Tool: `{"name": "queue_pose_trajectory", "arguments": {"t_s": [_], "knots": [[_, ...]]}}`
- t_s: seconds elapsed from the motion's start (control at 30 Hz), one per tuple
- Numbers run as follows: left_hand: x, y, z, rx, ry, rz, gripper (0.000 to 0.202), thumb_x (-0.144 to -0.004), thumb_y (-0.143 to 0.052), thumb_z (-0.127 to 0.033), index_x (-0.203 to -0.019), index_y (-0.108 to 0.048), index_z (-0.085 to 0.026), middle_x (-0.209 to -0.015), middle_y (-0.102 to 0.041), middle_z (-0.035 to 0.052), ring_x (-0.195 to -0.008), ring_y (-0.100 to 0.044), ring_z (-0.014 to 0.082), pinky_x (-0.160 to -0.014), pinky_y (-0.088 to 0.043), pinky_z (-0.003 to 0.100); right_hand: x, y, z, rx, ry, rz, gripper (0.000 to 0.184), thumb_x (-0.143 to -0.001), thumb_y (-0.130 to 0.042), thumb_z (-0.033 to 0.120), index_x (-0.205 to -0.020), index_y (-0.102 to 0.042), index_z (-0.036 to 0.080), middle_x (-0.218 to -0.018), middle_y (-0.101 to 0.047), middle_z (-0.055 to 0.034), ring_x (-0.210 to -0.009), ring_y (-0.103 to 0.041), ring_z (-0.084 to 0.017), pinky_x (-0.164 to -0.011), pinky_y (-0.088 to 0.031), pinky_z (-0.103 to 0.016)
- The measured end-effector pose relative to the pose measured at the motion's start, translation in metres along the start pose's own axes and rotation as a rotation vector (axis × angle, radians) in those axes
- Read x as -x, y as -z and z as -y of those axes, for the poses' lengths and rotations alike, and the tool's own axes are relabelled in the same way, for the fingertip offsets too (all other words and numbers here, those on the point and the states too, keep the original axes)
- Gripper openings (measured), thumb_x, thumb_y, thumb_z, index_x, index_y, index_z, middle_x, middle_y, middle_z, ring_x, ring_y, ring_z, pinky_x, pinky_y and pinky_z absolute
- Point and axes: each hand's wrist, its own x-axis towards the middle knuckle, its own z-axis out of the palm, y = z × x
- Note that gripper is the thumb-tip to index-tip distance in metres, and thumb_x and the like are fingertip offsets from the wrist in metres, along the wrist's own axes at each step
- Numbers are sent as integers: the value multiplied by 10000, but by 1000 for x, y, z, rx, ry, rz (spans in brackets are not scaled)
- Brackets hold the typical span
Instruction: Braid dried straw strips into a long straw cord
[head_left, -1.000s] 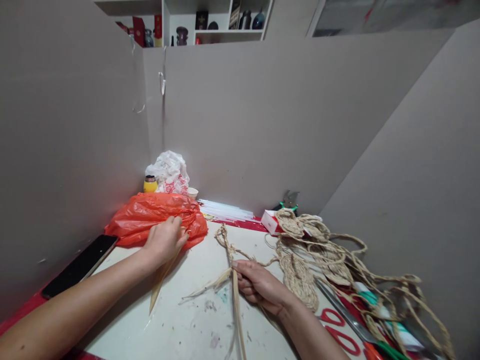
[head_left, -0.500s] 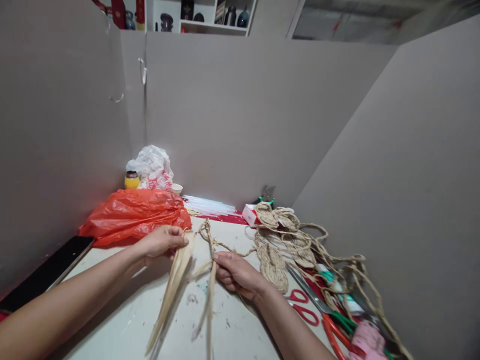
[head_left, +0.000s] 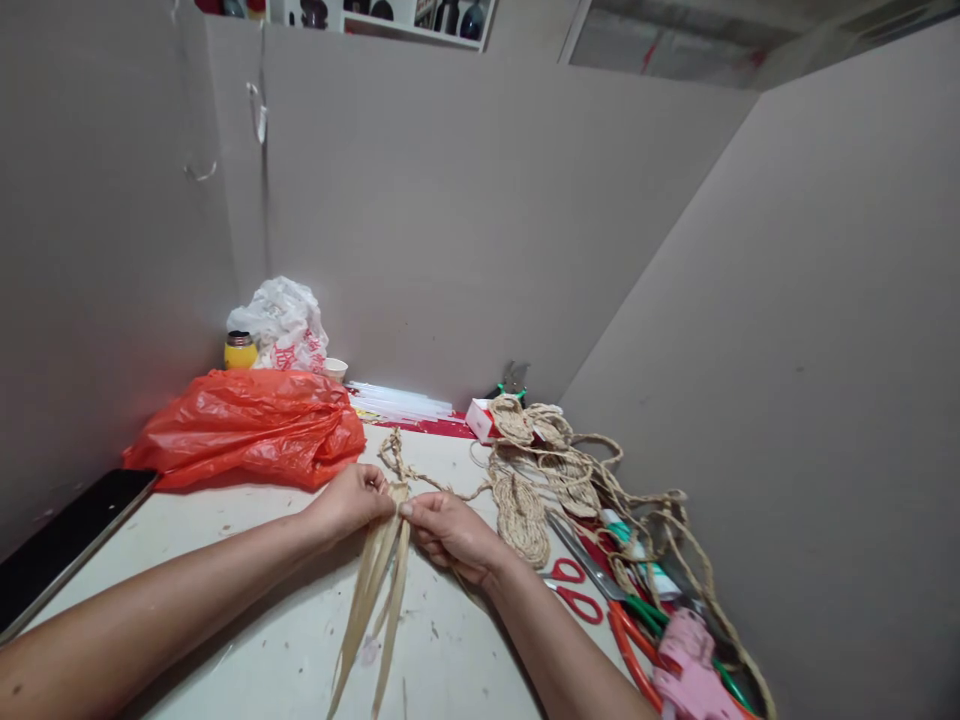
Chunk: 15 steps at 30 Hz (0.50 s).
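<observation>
Pale, dry husk strips [head_left: 367,595] hang down over the white table from between my two hands. My left hand [head_left: 358,500] pinches the top end of the wider strip. Right beside it, my right hand [head_left: 450,530] grips the strands at the foot of a thin braided cord [head_left: 395,452]. The fingertips of both hands nearly meet, and they hide the exact joint. From there the cord loops up and trails right toward a coiled oval woven piece [head_left: 523,520] lying flat on the table.
More woven pieces and braided rope [head_left: 577,470] are heaped on the right. Near them lie red-handled scissors [head_left: 577,600], large shears [head_left: 592,560] and a pink glue gun [head_left: 690,665]. A red plastic bag [head_left: 255,430] and a phone [head_left: 75,540] sit left; white sticks [head_left: 401,402] lie behind.
My left hand has brought the wide husk strip rightward against the cord's strands in my right hand. The hands are now close together. The whole view has shifted slightly.
</observation>
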Motion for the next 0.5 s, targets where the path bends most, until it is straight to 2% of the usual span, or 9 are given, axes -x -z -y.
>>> {"name": "queue_pose_trajectory", "arguments": {"t_s": [0.23, 0.37, 0.5], "knots": [[3, -4, 3, 54, -32, 46, 195, -556, -617, -192, -607, -430, -172, -488, -421, -89, -450, -336, 46, -451, -222, 183, -1, -7, 1, 20, 6, -81, 370, -661, -711, 392, -578, -415, 187, -378, -285, 129, -315, -146, -13, -322, -54, -194], [4, -2, 0, 107, -26, 44, 217, -555, -639, -207, -629, -438, -170, -500, -437, -86, -460, -343, 46, -462, -229, 182, 0, -9, 2, 20, 19, -100, 372, -659, -706, 400, -562, -419, 185, -366, -268, 132, -315, -131, -12, -327, -53, -199], [5, 0, -1, 67, -29, 26, 240, -553, -662, -228, -634, -445, -166, -511, -449, -81, -474, -363, 51, -467, -238, 182, -1, -9, 2, 3, 14, -93, 387, -646, -723, 408, -562, -419, 184, -370, -283, 127, -319, -146, -13, -332, -50, -200]]}}
